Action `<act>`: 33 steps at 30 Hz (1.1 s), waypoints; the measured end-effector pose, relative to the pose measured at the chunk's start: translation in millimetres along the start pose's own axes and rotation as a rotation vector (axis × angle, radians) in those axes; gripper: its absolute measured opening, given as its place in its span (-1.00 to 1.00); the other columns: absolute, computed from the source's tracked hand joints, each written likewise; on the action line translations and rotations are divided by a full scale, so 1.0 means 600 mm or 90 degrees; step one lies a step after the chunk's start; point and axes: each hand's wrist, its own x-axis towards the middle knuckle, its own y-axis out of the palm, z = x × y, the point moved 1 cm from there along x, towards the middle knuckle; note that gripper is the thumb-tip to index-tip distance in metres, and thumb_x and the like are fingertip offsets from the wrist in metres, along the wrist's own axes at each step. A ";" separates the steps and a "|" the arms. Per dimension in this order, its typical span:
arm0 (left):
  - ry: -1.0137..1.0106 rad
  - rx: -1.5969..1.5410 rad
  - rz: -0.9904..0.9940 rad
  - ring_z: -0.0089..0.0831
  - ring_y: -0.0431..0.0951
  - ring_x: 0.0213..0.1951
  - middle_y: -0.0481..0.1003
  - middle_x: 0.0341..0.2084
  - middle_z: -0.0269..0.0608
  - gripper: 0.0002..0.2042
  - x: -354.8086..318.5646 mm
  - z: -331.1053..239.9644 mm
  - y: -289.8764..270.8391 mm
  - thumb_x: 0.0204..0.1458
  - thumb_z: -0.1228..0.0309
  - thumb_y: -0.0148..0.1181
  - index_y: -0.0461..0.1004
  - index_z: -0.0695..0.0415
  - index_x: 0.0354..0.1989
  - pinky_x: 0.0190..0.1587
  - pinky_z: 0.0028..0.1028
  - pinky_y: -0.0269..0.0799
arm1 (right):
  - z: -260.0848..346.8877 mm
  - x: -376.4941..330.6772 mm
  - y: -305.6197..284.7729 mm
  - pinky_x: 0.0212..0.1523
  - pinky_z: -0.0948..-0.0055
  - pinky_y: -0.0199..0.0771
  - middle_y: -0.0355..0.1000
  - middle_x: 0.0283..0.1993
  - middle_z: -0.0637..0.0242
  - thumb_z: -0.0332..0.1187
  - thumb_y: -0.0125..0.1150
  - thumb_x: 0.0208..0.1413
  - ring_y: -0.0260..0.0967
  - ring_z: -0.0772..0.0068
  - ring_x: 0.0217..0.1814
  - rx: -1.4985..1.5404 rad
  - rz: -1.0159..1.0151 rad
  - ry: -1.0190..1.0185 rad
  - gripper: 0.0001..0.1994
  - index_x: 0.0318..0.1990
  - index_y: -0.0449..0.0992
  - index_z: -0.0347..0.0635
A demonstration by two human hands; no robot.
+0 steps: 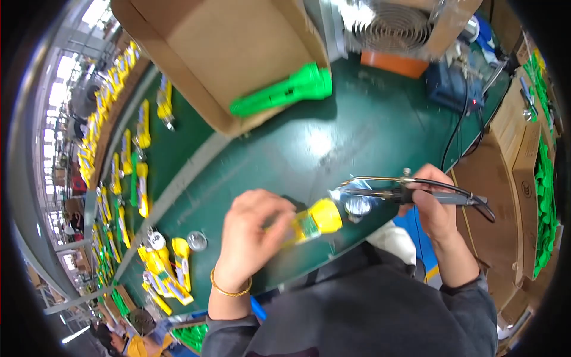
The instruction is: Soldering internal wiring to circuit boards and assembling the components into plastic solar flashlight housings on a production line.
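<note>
My left hand (253, 232), slightly blurred, is closed around the handle end of a yellow flashlight housing (326, 216). A small green circuit board (309, 228) shows inside the housing, whose wide head points right. In my right hand (437, 209) is a soldering iron (389, 194) with a thin brass-coloured tube running along its top and a black cable behind. The iron's tip is close to the housing's wide head; whether they touch I cannot tell. Under the iron, a shiny silver reflector (358, 206) lies beside the housing's head.
A cardboard tray (208, 41) with a green flashlight shell (285, 91) across its edge stands at the back. Several yellow flashlight parts (160, 271) and a clear round lens (197, 241) lie at left. A blue soldering station (447, 88) and a fan (392, 28) are at back right.
</note>
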 end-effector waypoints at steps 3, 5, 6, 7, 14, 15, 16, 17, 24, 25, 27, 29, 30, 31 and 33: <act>0.069 0.114 -0.261 -0.36 0.49 -0.43 0.49 -0.51 -0.18 -0.96 0.082 0.010 -0.010 -0.11 0.61 0.18 0.47 0.24 -0.48 -0.32 -0.48 0.39 | -0.019 0.001 0.011 -0.45 0.52 0.48 0.41 -0.51 0.22 -0.44 0.09 0.02 0.42 0.45 -0.55 0.100 -0.064 -0.059 -0.87 -0.34 0.36 -0.33; 0.123 0.199 -0.282 -0.13 0.46 -0.30 0.47 -0.43 -0.16 -0.90 0.155 0.027 -0.007 -0.13 0.58 0.16 0.47 0.16 -0.40 -0.22 -0.29 0.36 | -0.021 -0.003 0.019 -0.45 0.50 0.49 0.40 -0.52 0.21 -0.43 0.09 0.02 0.42 0.44 -0.55 0.111 -0.053 -0.071 -0.86 -0.31 0.35 -0.34; 0.127 0.327 -0.270 -0.06 0.48 -0.28 0.49 -0.41 -0.06 -0.84 0.188 0.042 -0.008 -0.16 0.57 0.18 0.47 0.19 -0.34 -0.21 -0.23 0.39 | -0.013 -0.007 0.024 -0.45 0.48 0.49 0.40 -0.51 0.21 -0.42 0.09 0.03 0.42 0.44 -0.53 0.098 -0.036 -0.071 -0.85 -0.31 0.35 -0.34; 0.122 0.333 -0.275 -0.06 0.48 -0.28 0.49 -0.41 -0.06 -0.84 0.205 0.060 -0.018 -0.16 0.57 0.18 0.47 0.19 -0.34 -0.21 -0.23 0.39 | -0.013 -0.010 0.030 -0.46 0.47 0.49 0.39 -0.50 0.22 -0.41 0.10 0.03 0.42 0.44 -0.51 0.089 -0.014 -0.067 -0.84 -0.31 0.35 -0.33; -0.013 0.150 0.120 -0.17 0.51 -0.14 0.51 -0.21 0.04 -0.56 0.263 0.144 -0.048 -0.16 0.47 0.23 0.37 0.25 -0.02 -0.04 -0.36 0.38 | -0.024 0.003 0.007 -0.49 0.46 0.51 0.39 -0.51 0.28 -0.28 0.14 0.05 0.39 0.51 -0.50 0.115 -0.136 -0.065 -0.78 -0.30 0.33 -0.23; -0.042 0.124 0.176 -0.26 0.51 -0.14 0.51 -0.20 -0.02 -0.55 0.273 0.150 -0.052 -0.14 0.47 0.22 0.35 0.26 0.01 -0.03 -0.39 0.37 | -0.023 0.003 0.006 -0.49 0.46 0.51 0.39 -0.51 0.28 -0.28 0.14 0.05 0.39 0.51 -0.50 0.111 -0.145 -0.072 -0.78 -0.30 0.33 -0.23; -0.039 -0.042 0.194 -0.41 0.47 -0.14 0.50 -0.19 -0.14 -0.55 0.280 0.173 -0.055 -0.12 0.47 0.24 0.36 0.27 0.02 -0.02 -0.43 0.36 | -0.023 0.005 0.007 -0.49 0.45 0.51 0.39 -0.50 0.28 -0.27 0.15 0.04 0.39 0.51 -0.51 0.116 -0.118 -0.067 -0.78 -0.31 0.34 -0.23; -0.041 -0.045 0.224 -0.46 0.46 -0.16 0.50 -0.19 -0.24 -0.57 0.283 0.176 -0.060 -0.12 0.48 0.25 0.39 0.26 -0.01 -0.04 -0.45 0.37 | -0.023 0.006 0.008 -0.48 0.45 0.52 0.39 -0.49 0.29 -0.26 0.16 0.04 0.39 0.52 -0.51 0.120 -0.096 -0.067 -0.78 -0.32 0.34 -0.23; -0.247 -0.038 0.266 -0.46 0.47 -0.29 0.49 -0.38 -0.20 -0.53 0.265 0.146 -0.069 -0.24 0.33 0.38 0.43 0.26 -0.13 -0.25 -0.40 0.43 | -0.049 -0.010 0.023 -0.44 0.43 0.50 0.45 -0.48 0.15 -0.49 0.06 0.07 0.46 0.36 -0.51 0.066 -0.114 0.012 -0.91 -0.29 0.38 -0.33; -0.331 -0.034 0.273 -0.41 0.49 -0.30 0.50 -0.38 -0.16 -0.53 0.256 0.119 -0.077 -0.25 0.33 0.38 0.42 0.27 -0.13 -0.22 -0.39 0.43 | -0.053 -0.012 0.023 -0.41 0.44 0.50 0.45 -0.47 0.16 -0.50 0.06 0.10 0.46 0.36 -0.49 0.069 -0.100 0.016 -0.92 -0.28 0.38 -0.33; -0.082 0.035 0.212 -0.19 0.53 -0.28 0.52 -0.37 -0.05 -0.52 0.245 0.169 -0.063 -0.26 0.35 0.37 0.41 0.28 -0.12 -0.17 -0.33 0.42 | -0.051 -0.014 0.029 -0.38 0.44 0.50 0.44 -0.45 0.19 -0.49 0.08 0.11 0.46 0.39 -0.45 0.130 -0.066 -0.003 -0.92 -0.27 0.39 -0.32; -0.018 0.246 0.035 0.07 0.49 -0.23 0.50 -0.31 0.08 -0.44 0.233 0.115 -0.059 -0.26 0.24 0.42 0.39 0.26 -0.09 -0.16 -0.18 0.39 | -0.045 -0.014 0.029 -0.36 0.45 0.50 0.42 -0.46 0.23 -0.49 0.08 0.11 0.46 0.40 -0.46 0.156 -0.083 -0.011 -0.92 -0.27 0.38 -0.31; -0.019 0.312 -0.009 0.07 0.48 -0.20 0.49 -0.27 0.09 -0.45 0.229 0.099 -0.055 -0.21 0.21 0.39 0.39 0.24 -0.05 -0.14 -0.17 0.38 | -0.045 -0.013 0.028 -0.36 0.45 0.50 0.42 -0.46 0.23 -0.49 0.08 0.11 0.46 0.40 -0.46 0.153 -0.083 -0.010 -0.92 -0.27 0.38 -0.31; -0.022 0.379 -0.052 0.07 0.46 -0.18 0.48 -0.22 0.10 -0.46 0.228 0.092 -0.052 -0.16 0.19 0.35 0.39 0.23 -0.01 -0.13 -0.17 0.37 | -0.043 -0.011 0.025 -0.35 0.44 0.50 0.40 -0.46 0.24 -0.49 0.08 0.11 0.45 0.42 -0.45 0.147 -0.079 -0.024 -0.92 -0.27 0.38 -0.32; 0.023 0.402 -0.156 0.02 0.47 -0.22 0.47 -0.28 0.05 -0.52 0.217 0.110 -0.039 -0.12 0.19 0.31 0.41 0.21 -0.06 -0.18 -0.16 0.37 | -0.043 -0.005 0.025 -0.35 0.44 0.50 0.39 -0.46 0.25 -0.50 0.08 0.11 0.45 0.43 -0.44 0.144 -0.066 -0.028 -0.92 -0.27 0.38 -0.32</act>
